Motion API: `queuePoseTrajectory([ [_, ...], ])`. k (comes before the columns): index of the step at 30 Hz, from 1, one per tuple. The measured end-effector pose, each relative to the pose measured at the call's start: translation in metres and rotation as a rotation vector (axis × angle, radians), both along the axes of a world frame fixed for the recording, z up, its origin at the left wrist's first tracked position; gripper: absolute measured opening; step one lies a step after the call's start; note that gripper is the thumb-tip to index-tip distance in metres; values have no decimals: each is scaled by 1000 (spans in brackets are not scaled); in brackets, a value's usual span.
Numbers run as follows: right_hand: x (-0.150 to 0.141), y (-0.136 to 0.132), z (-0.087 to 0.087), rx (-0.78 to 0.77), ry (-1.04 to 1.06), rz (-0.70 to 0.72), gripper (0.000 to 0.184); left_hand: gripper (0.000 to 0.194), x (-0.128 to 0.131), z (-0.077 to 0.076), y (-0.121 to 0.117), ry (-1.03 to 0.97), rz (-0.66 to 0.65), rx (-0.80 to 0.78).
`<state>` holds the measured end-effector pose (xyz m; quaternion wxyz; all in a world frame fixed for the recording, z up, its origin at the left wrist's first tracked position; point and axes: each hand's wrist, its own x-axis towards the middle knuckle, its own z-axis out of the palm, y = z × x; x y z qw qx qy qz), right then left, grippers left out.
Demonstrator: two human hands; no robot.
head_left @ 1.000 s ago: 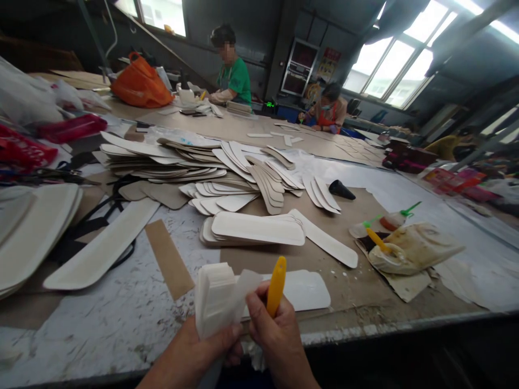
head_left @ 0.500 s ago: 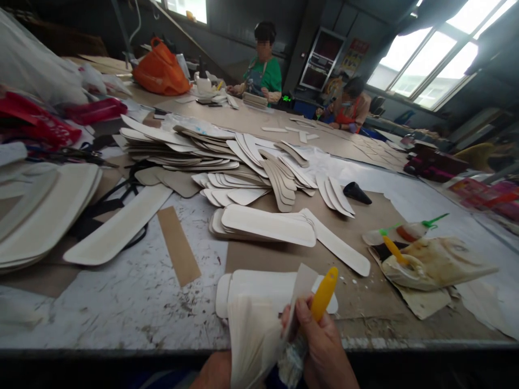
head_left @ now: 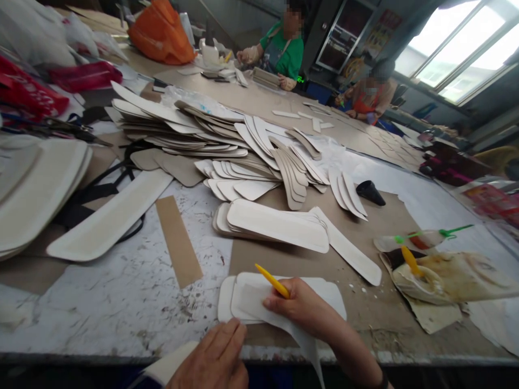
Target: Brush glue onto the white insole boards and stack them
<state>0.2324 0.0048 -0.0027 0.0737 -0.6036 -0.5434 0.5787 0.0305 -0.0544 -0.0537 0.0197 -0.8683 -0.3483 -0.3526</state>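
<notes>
My right hand (head_left: 302, 305) is closed around a brush with a yellow handle (head_left: 271, 280) and also pinches a thin whitish sheet (head_left: 298, 330). The brush's bristles are hidden behind the hand. Beneath the sheet lie long white panels with rounded corners (head_left: 227, 298), overlapping on brown paper near the front edge. My left hand (head_left: 219, 351) is at the table edge, fingertips beside the lower left corner of these panels. A bundle of thin cream sheets (head_left: 172, 364) sticks out from under its palm, gripped there; the thumb is mostly hidden.
Ahead lies a stack of white panels (head_left: 278, 224), with larger piles (head_left: 182, 129) behind. A brown strip (head_left: 178, 241) lies left. On the right are a glue-stained bag holding another yellow-handled tool (head_left: 411, 262), and a black cone (head_left: 370, 193). Two people work across the table.
My right hand has moved the thin sheet away from the bundle and over the white panels, the brush handle now pointing left. My left hand and its bundle have swung down and left.
</notes>
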Motion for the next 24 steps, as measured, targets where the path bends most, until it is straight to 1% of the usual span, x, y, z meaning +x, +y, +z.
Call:
queuePoseTrajectory([
  [2, -1, 6, 3, -6, -60, 54, 27, 31, -1, 3, 5, 1, -21, -48],
  [4, -2, 11, 6, 9, -132, 96, 24, 31, -4, 5, 8, 3, -14, -90],
  [8, -6, 20, 13, 58, -191, 130, 23, 26, -10, 11, 11, 149, -57, -215],
  [10, -7, 23, 14, 57, -215, 142, 24, 26, -11, 13, 12, 162, -63, -240],
  [13, -9, 26, 15, 35, -244, 156, 25, 26, -12, 11, 11, 181, -69, -286],
  [16, -10, 26, 14, 34, -259, 164, 24, 24, -10, 6, 10, 178, -34, -299],
  [18, -10, 26, 12, 42, -271, 172, 24, 25, -9, 7, 11, 182, -19, -297],
  [20, -10, 26, 11, 50, -281, 178, 23, 28, -8, 13, 14, 195, -32, -299],
  [24, -11, 28, 10, 54, -298, 183, 22, 34, -6, 30, 22, 252, -68, -311],
])
